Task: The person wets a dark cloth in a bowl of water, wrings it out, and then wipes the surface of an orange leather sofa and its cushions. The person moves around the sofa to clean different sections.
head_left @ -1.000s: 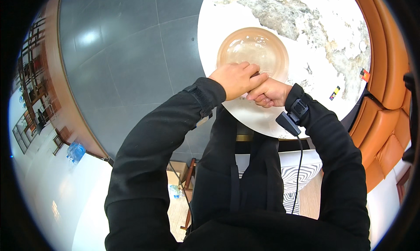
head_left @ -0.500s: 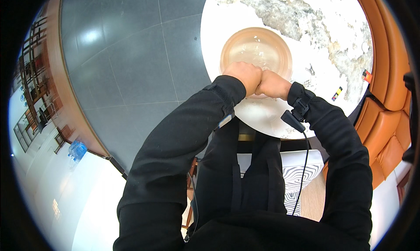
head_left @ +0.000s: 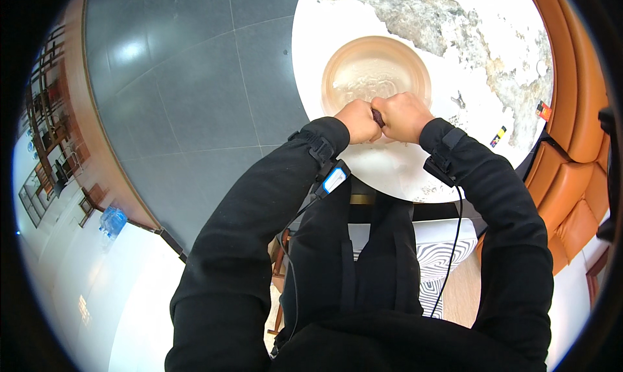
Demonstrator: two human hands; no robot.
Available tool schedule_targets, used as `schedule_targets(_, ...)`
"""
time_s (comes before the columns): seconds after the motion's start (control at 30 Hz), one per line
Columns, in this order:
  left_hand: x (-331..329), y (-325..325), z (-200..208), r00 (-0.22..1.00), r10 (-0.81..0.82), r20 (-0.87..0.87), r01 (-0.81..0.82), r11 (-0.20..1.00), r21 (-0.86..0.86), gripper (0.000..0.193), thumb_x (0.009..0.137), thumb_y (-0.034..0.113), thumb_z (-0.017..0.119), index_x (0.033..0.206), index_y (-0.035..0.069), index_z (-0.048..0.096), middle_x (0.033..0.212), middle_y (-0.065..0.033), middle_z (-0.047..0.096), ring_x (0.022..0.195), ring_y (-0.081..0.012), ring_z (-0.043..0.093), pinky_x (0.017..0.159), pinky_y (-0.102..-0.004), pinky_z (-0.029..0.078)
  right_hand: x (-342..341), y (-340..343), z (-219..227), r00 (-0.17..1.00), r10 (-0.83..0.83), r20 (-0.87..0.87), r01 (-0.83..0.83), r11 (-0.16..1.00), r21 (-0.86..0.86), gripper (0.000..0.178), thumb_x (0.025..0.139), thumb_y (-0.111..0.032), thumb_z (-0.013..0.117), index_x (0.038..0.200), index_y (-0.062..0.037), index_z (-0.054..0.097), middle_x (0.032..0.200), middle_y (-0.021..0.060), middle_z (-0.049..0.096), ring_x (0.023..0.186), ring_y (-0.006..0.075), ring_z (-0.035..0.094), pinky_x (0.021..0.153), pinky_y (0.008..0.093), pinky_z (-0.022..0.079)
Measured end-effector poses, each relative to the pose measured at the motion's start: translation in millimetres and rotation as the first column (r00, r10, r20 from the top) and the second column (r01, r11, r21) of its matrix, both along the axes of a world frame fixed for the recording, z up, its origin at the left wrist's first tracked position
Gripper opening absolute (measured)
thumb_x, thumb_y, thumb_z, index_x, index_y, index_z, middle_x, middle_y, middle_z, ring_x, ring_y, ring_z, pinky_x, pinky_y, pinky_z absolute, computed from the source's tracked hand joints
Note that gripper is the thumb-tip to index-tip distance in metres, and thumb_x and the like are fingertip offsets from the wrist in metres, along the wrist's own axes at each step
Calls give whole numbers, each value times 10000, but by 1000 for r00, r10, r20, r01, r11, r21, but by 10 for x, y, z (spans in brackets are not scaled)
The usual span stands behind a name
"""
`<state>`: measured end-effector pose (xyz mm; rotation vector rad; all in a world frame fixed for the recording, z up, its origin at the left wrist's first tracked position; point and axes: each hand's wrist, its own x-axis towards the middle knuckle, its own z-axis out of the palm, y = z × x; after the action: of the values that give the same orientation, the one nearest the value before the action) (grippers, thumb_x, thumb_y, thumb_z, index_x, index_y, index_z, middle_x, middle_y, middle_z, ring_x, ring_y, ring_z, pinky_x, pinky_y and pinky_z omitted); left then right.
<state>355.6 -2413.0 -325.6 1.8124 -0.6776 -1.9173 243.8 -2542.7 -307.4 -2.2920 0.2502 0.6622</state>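
A round, translucent tan basin (head_left: pixel 332 80) with rippling water in it stands on the white table. Over its near rim my left hand (head_left: pixel 358 121) and my right hand (head_left: pixel 403 116) are closed in fists, pressed side by side. Between them shows a small bit of a dark brown, bunched thing that looks like a wet cloth (head_left: pixel 378 118). Both fists grip it, and most of it is hidden inside the fingers.
The round table (head_left: pixel 454 106) has a grey marbled pattern. On its right lie a small yellow and black packet (head_left: pixel 498 136) and an orange packet (head_left: pixel 544 110). An orange sofa (head_left: pixel 574 80) curves along the right. Cables (head_left: pixel 452 255) hang from both wrists.
My fists have turned against each other, the right one moving up and slightly over, and the dark cloth now shows between them. The water's surface ripples more.
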Motion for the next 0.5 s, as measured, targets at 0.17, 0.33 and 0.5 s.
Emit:
schedule_targets(0.17, -34, 50, -33, 992, 120, -42, -119, 993, 4, 275, 641, -39, 647, 913, -24, 682, 794, -83, 685, 719, -169, 634, 658, -307, 520, -10, -8, -4, 999, -4, 52, 6, 1000, -27, 192, 770, -188, 674, 946, -134, 617, 730, 133, 687, 717, 349, 690, 662, 454, 541)
schedule_targets(0.33, 69, 16, 3, 985, 169, -24, -170, 984, -50, 545, 652, -70, 640, 1185, 5, 551, 854, -64, 650, 742, -168, 639, 658, -293, 522, -63, -6, -15, 990, -82, 117, 81, 997, 14, 330, 796, -196, 682, 1114, -155, 603, 776, 181, 690, 741, 370, 686, 683, 451, 545)
schedule_targets(0.5, 161, 27, 226, 864, 477, -160, -441, 871, 217, 701, 732, -79, 628, 1375, 38, 374, 939, -81, 626, 857, -156, 639, 734, -281, 525, -187, 8, -247, 872, -419, 253, 271, 843, 464, 363, 858, -201, 653, 1205, -141, 563, 770, 126, 690, 679, 320, 671, 666, 409, 534)
